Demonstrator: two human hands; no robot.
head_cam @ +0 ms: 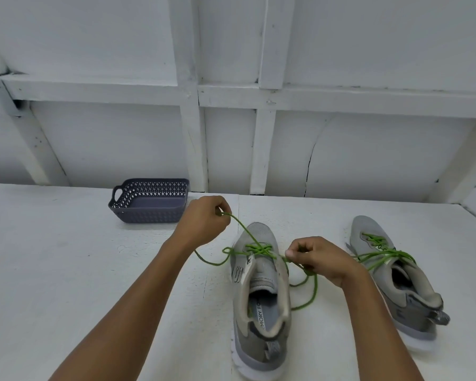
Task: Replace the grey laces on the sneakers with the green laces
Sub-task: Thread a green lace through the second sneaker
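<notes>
Now: left hand (204, 220) ahead-left of centre sneaker (261, 298), fingers (223, 207) curled, pinching one end of green lace (259, 250); strand runs taut down to front eyelets. Right hand (318, 258) just right of tongue, fingers pinching other end; slack loops onto desk (66, 257) beside shoe. Second sneaker (396, 284) to right, well apart, green-laced already, ends loose. Grey basket (149, 200) back left, near wall.
</notes>
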